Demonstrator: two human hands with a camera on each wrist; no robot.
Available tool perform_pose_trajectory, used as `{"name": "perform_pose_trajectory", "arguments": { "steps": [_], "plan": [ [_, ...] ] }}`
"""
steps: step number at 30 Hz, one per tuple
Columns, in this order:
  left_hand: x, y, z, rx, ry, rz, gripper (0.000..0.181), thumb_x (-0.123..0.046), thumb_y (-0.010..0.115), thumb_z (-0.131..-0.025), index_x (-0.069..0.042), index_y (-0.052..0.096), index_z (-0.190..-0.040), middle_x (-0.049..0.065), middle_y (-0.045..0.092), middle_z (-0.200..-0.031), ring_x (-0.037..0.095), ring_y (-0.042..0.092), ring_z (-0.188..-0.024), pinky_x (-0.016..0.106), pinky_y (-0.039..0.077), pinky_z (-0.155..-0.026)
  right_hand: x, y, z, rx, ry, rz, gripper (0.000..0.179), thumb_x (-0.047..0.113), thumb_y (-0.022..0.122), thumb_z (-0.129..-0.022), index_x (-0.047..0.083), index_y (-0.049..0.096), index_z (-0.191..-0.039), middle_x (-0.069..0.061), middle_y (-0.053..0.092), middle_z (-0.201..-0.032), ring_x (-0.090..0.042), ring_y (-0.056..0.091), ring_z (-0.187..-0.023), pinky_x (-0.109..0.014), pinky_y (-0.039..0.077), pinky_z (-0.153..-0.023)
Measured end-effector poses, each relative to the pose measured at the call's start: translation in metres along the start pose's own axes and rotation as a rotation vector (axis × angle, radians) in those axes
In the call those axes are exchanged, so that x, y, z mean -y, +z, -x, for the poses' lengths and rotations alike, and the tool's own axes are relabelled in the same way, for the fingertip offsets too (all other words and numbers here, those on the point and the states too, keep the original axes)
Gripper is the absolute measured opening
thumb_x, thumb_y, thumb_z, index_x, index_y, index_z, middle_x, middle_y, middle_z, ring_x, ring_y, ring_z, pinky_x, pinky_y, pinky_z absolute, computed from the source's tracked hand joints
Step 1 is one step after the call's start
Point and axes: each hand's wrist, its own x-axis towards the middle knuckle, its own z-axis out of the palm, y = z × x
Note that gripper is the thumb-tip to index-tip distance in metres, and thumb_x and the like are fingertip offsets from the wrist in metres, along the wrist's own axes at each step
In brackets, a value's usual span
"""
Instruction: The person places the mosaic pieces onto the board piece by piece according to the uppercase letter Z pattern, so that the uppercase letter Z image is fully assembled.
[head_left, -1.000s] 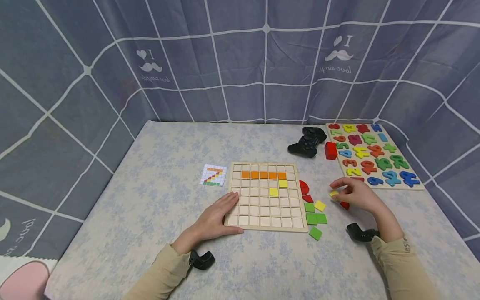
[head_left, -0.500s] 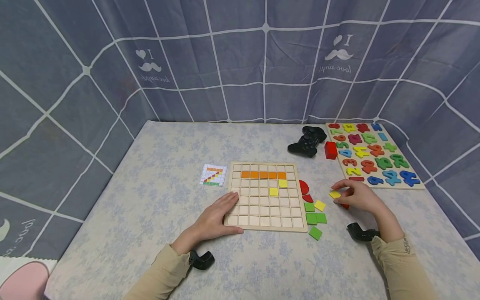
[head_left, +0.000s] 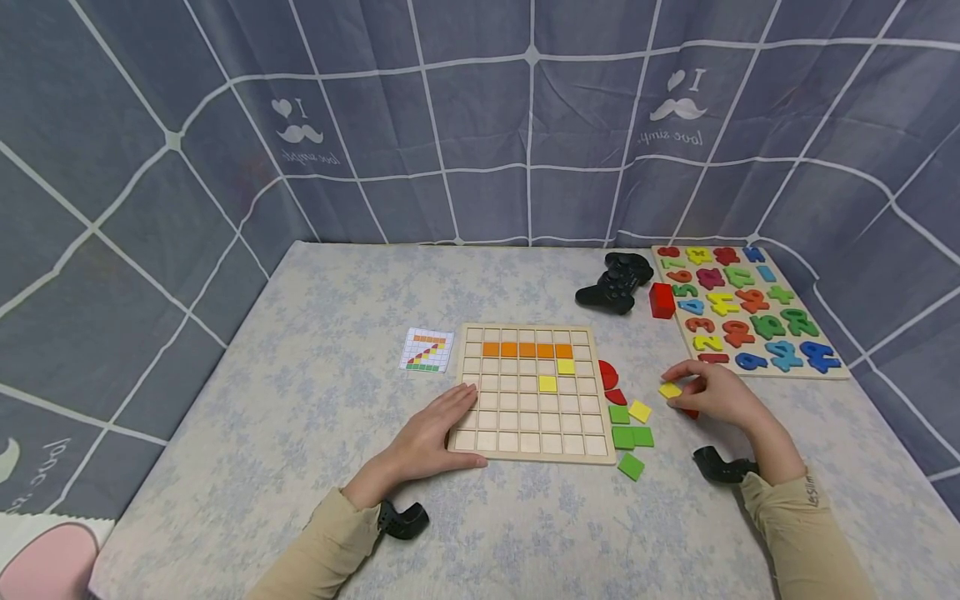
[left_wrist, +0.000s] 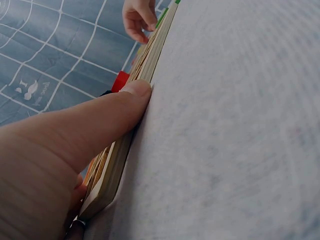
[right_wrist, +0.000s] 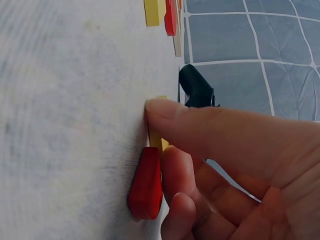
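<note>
My left hand [head_left: 431,437] rests at the near left corner of a wooden grid board [head_left: 517,421]. Its fingers lie on the left edge, while the thumb presses the front edge, as the left wrist view also shows. The board carries a row of orange square tiles [head_left: 528,350] and two yellow tiles [head_left: 548,384] below it. Right of the board, my right hand [head_left: 712,392] pinches a yellow square tile [head_left: 670,389] between thumb and fingers, close over the table. A red wedge-shaped piece [right_wrist: 146,185] lies just beside that tile, partly under the hand in the head view.
Several green tiles [head_left: 622,437], a loose yellow tile [head_left: 640,411] and red curved pieces [head_left: 607,375] lie along the board's right side. A pattern card [head_left: 427,351] is left of it. Behind are a black game controller [head_left: 617,283], a red block [head_left: 662,301] and a letter puzzle [head_left: 750,312].
The yellow tile at my right fingertips has turned slightly and shows more of its face. My left hand and the board have stayed put.
</note>
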Motion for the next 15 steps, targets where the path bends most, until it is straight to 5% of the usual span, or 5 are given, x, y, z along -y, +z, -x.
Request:
{"name": "perform_pose_trajectory", "arguments": {
  "steps": [15],
  "plan": [
    [0.0004, 0.0013, -0.0002, -0.006, -0.014, 0.004, 0.096, -0.053, 0.070, -0.077, -0.001, 0.028, -0.146, 0.011, 0.025, -0.152, 0.022, 0.019, -0.141, 0.039, 0.022, -0.114, 0.0033, 0.0041, -0.0015, 0.017, -0.035, -0.032, 0.044, 0.024, 0.079, -0.077, 0.000, 0.063, -0.110, -0.006, 0.052, -0.083, -0.021, 0.046, -0.077, -0.025, 0.041, -0.057]
  ]
}}
